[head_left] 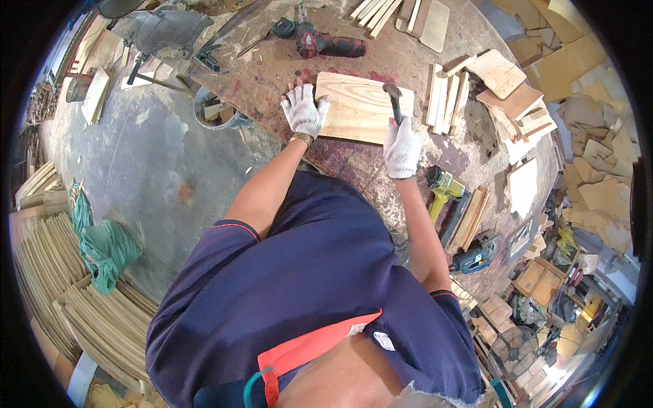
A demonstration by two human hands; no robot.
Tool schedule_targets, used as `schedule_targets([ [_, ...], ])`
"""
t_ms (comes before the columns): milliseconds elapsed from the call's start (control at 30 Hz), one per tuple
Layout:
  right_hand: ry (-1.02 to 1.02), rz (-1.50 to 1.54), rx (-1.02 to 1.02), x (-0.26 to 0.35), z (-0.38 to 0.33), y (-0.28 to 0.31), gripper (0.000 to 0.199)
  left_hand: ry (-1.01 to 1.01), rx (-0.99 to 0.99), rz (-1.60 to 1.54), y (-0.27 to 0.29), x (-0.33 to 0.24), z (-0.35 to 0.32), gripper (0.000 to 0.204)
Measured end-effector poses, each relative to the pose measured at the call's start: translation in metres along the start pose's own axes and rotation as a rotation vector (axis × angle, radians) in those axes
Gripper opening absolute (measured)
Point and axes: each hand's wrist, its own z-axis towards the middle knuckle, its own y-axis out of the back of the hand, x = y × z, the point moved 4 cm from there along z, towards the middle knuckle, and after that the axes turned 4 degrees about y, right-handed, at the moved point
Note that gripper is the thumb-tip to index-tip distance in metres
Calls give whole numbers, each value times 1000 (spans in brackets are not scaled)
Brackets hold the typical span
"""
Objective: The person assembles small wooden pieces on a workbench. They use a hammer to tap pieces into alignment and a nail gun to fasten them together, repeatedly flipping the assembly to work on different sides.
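Note:
A pale rectangular wooden board (350,102) lies on the worn worktable in front of me. My left hand (304,111), in a white glove with bare fingertips, rests by the board's left edge with its fingers spread. My right hand (402,146), gloved the same way, is closed round the handle of a hammer (395,102). The dark hammer head is over the right part of the board; whether it touches the wood I cannot tell. Any nail under it is too small to make out.
Beyond the board lie a red and black cordless drill (326,45) and a tape measure (283,28). A yellow-green nail gun (442,190), wood strips (445,98) and a jigsaw (475,255) lie to the right. A bucket of offcuts (216,109) stands left of the table.

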Motion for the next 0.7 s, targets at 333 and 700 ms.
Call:
schedule_targets([
  [333, -124, -65, -70, -29, -33, -38, 29, 21, 15, 45, -3, 3, 0, 68],
  [700, -67, -54, -65, -12, -11, 24, 30, -17, 22, 23, 4, 4, -10, 67],
])
